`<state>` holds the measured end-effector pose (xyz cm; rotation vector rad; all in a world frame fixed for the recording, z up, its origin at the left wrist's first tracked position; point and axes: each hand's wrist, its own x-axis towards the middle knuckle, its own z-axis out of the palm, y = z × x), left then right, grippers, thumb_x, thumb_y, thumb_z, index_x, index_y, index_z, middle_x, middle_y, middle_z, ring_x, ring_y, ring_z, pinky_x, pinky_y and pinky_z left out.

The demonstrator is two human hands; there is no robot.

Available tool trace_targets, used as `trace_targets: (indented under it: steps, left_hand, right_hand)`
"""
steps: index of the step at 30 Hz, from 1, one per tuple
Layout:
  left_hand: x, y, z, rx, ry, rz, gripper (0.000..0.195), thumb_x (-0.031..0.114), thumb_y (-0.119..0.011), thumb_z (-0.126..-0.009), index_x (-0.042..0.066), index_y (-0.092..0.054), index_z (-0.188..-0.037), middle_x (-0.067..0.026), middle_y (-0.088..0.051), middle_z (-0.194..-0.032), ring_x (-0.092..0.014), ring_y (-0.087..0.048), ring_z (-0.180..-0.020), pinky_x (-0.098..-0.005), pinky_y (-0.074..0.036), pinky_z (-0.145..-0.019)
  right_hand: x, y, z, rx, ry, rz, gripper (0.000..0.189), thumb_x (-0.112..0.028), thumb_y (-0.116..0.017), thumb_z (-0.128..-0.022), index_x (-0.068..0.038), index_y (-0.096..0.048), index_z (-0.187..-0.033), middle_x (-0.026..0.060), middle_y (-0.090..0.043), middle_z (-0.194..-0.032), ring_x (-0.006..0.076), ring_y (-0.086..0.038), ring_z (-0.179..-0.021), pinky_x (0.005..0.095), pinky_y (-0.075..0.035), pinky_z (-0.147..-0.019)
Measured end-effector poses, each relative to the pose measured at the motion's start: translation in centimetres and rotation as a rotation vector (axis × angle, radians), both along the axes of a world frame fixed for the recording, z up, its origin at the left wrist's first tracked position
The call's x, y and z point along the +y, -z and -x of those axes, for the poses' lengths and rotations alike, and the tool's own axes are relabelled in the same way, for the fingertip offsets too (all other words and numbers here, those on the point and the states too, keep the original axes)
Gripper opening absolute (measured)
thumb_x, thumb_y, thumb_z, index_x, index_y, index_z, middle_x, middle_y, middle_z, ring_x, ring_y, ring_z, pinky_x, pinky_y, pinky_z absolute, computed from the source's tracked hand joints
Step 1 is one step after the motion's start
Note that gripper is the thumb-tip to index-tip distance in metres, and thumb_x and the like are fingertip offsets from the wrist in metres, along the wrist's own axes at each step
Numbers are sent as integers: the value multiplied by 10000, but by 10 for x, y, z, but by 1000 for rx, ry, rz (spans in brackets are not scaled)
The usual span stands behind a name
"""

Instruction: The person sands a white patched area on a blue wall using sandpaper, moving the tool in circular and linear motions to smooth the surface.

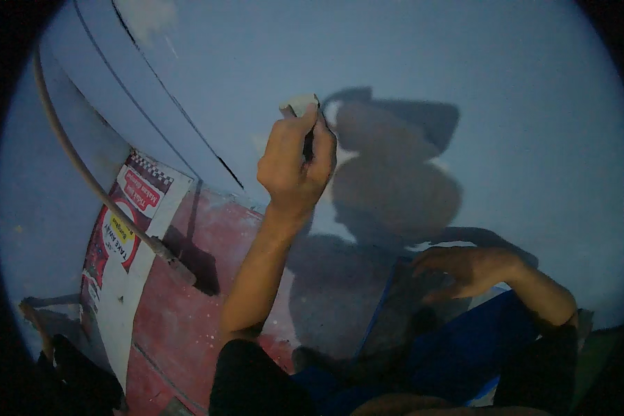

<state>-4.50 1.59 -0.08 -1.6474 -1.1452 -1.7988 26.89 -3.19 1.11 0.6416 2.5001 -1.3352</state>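
Observation:
A pale blue-grey wall [530,145] fills the upper part of the view. My left hand [296,156] is raised in front of it, its fingers closed around a small, folded, light-coloured piece [302,103] whose material I cannot tell. That piece lies at or very close to the wall surface. Lower right, my right hand [468,270] hangs in shade with its fingers loosely curled and apart, and nothing shows in it. Shadows of my head and arms fall across the wall between and above the hands.
A brown hose or cable [73,156] curves down the left to a blunt end above a red surface [197,317]. Beside it lies a printed banner [135,203]. Dark lines cross the upper-left wall. Another person's arm [42,333] shows at the lower left.

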Motion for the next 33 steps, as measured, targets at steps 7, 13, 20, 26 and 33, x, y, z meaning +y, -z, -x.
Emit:
trace_targets:
  steps: [7, 13, 20, 26, 33]
  left_hand:
    - [0, 3, -3, 163, 4, -76, 192, -71, -746, -803, -1, -701, -976, -98, -652, -787, -202, -610, -611, -308, -499, -535]
    - [2, 4, 23, 74, -58, -38, 262, -73, -751, -780, 7, -711, -1026, -85, -654, -808, -196, -615, -623, -298, -501, -536]
    - [4, 10, 0, 147, 8, -78, 279, -71, -743, -768, -4, -711, -1037, -94, -654, -829, -211, -639, -665, -315, -522, -571]
    - [7, 5, 7, -9, -64, -63, 227, -36, -760, -795, 37, -736, -1009, -73, -649, -780, -191, -619, -626, -298, -515, -560]
    - [1, 13, -22, 51, 97, -73, 282, -32, -766, -773, 70, -728, -1033, -89, -643, -808, -242, -640, -659, -345, -530, -576]
  right_hand:
    - [3, 13, -3, 15, -65, -60, 619, -462, -699, -943, -14, -561, -1347, 194, -549, -1400, 341, -556, -1276, 424, -478, -1042]
    - [-2, -2, 3, -30, -12, -18, 600, -432, -722, -930, -11, -574, -1331, 208, -548, -1399, 351, -541, -1293, 423, -454, -1070]
    - [7, 11, -1, 38, -65, -12, 600, -404, -745, -914, 12, -585, -1316, 225, -541, -1405, 348, -537, -1300, 420, -455, -1072]
    - [-2, 0, 9, 34, 1, -21, 548, -425, -720, -928, 9, -603, -1243, 186, -615, -1220, 328, -621, -1119, 414, -506, -947]
    - [2, 7, 17, 32, -55, -7, 547, -436, -726, -924, 1, -613, -1232, 178, -622, -1205, 320, -627, -1073, 409, -521, -893]
